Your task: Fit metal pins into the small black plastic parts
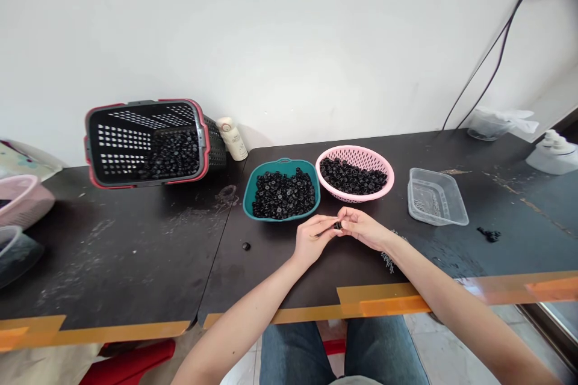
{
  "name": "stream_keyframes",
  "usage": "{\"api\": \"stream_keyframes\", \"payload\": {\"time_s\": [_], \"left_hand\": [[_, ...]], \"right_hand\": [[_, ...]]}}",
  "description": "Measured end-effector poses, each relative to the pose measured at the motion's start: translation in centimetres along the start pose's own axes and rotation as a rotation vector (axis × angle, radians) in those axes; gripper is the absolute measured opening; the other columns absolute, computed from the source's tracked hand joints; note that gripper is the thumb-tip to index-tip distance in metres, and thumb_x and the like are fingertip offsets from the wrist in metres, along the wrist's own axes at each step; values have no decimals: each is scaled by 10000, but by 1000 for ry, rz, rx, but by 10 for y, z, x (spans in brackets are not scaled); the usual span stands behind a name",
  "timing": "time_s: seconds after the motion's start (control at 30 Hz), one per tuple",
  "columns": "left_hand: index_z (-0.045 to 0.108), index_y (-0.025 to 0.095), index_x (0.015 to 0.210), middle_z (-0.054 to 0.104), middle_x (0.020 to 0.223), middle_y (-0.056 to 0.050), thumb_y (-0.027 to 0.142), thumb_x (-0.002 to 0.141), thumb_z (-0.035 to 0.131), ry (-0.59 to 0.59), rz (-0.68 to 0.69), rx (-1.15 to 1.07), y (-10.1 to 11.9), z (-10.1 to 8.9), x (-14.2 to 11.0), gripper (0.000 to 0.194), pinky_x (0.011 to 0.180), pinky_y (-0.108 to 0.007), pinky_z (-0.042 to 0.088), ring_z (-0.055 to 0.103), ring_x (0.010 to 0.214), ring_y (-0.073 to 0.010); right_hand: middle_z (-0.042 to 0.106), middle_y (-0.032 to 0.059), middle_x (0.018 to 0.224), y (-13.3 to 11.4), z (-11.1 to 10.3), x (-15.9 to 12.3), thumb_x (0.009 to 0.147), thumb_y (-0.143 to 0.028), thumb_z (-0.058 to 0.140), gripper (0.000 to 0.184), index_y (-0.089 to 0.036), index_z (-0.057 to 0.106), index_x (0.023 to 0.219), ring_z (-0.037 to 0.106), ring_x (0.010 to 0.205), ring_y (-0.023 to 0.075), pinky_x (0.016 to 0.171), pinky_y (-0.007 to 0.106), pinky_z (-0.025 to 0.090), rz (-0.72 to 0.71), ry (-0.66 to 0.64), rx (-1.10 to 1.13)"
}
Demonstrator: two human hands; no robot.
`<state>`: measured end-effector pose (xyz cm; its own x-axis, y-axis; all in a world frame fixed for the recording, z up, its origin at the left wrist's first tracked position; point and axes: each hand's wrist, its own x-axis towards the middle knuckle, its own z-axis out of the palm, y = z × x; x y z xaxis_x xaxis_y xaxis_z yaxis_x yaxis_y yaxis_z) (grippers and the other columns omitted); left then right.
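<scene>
My left hand point(315, 234) and my right hand point(360, 228) meet over the table, in front of two containers of black parts. Between their fingertips is a small round black part point(338, 225), pinched from both sides; the fingers cover much of it. Just behind the hands stand a teal tray point(281, 161) full of small black round parts and a pink basket point(387, 175) with similar parts. A loose black part point(246, 246) lies left of my left hand. Under my right wrist is a pile of small grey metal pins point(388, 260), partly hidden by the arm.
A dark basket with a red rim point(204, 144) lies tipped at the back left, black parts inside. Beside it leans a white bottle point(232, 139). To the right are a clear plastic box point(456, 201) with small pins and several black pieces point(489, 234). Tape point(311, 313) lines the front edge.
</scene>
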<state>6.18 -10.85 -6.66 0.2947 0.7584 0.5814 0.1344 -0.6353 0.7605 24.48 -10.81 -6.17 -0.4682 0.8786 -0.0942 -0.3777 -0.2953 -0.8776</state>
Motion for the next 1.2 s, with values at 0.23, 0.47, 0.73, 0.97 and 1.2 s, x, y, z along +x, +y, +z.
{"api": "stream_keyframes", "payload": {"time_s": [0.23, 0.47, 0.73, 0.97, 1.2], "left_hand": [[719, 225, 1018, 714, 980, -54, 206, 808, 674, 23, 20, 2, 3, -1, 1, 215, 794, -292, 560, 670, 866, -162], [715, 211, 1022, 715, 982, -64, 218, 815, 669, 20, 45, 12, 3, -1, 2, 212, 794, -296, 566, 673, 868, -163], [693, 215, 1068, 711, 1004, -63, 204, 830, 651, 30, 140, 76, 2, -4, 1, 243, 779, -289, 571, 672, 874, -159], [685, 214, 1081, 708, 1002, -60, 231, 855, 620, 27, 125, 161, -1, -4, 1, 236, 797, -288, 562, 668, 885, -161], [596, 219, 1234, 670, 1080, -81, 313, 858, 613, -51, -69, -6, 4, 2, -2, 388, 725, -278, 565, 659, 831, -154]], "right_hand": [[578, -4, 697, 1, 0, -1, 782, -399, 722, 261, -142, 677, 790, 545, 649, 102, 689, 250, 469, 21, -52, -76], [576, 8, 654, 5, 3, -1, 740, -446, 743, 320, -143, 671, 669, 497, 620, 118, 637, 256, 427, -41, 15, -144], [546, -14, 592, 10, 17, -4, 757, -397, 745, 300, -160, 613, 628, 444, 562, 102, 582, 242, 350, -100, 85, -62], [533, -21, 608, 13, 23, -6, 816, -393, 688, 250, -170, 623, 723, 403, 574, 103, 578, 246, 302, -144, 162, -133], [540, -27, 627, 10, 23, -4, 737, -372, 761, 231, -173, 648, 705, 431, 595, 107, 620, 255, 345, -173, 161, -142]]}}
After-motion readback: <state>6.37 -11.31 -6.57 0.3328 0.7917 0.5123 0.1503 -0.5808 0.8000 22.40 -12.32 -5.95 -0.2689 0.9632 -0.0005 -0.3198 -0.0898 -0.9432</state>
